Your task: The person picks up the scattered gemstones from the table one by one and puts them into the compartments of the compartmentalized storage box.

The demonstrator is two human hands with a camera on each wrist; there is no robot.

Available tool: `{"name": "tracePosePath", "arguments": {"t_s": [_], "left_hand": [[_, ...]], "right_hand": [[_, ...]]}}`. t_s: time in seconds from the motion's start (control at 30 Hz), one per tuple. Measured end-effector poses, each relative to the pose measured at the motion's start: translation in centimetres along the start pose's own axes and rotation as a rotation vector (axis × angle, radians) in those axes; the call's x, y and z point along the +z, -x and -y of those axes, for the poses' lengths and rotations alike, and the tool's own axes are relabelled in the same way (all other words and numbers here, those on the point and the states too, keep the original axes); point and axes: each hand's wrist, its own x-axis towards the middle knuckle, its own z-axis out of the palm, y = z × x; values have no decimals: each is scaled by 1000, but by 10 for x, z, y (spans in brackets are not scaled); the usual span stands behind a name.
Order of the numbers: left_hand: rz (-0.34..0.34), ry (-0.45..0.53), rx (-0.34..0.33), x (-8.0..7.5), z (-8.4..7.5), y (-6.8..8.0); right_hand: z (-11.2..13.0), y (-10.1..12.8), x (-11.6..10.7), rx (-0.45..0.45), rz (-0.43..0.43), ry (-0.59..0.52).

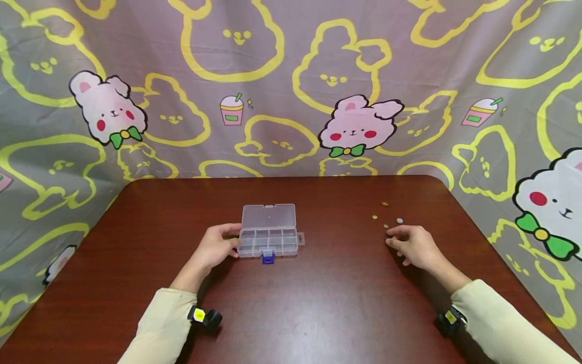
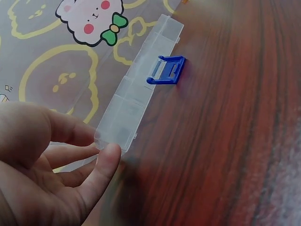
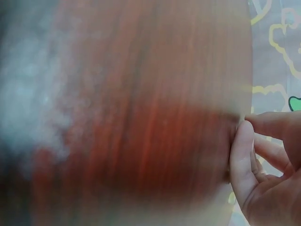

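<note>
Seen remotely, my left hand [image 1: 219, 245] pinches the clear box [image 1: 269, 217] on the desk [image 1: 309, 303] — likely light, stiff, best held by its ends — but whether my right hand [image 1: 417, 246] pinches anything, I cannot tell.

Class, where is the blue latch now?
In the head view, the blue latch sits just left of centre, on the near side of the clear box, right of the left hand.

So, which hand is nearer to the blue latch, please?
Left. The left hand grips the box, just left of the blue latch; the right hand is much farther off, to the right.
</note>
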Motion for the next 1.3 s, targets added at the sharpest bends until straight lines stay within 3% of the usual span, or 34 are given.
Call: {"name": "tracePosePath", "arguments": {"t_s": [0.43,1.3], "left_hand": [[-7,-25,35,1,-3,10],[10,-18,54,-1,4,11]], "right_hand": [[-2,0,3,-17,-24,18],[0,-2,7,-65,-57,79]]}}
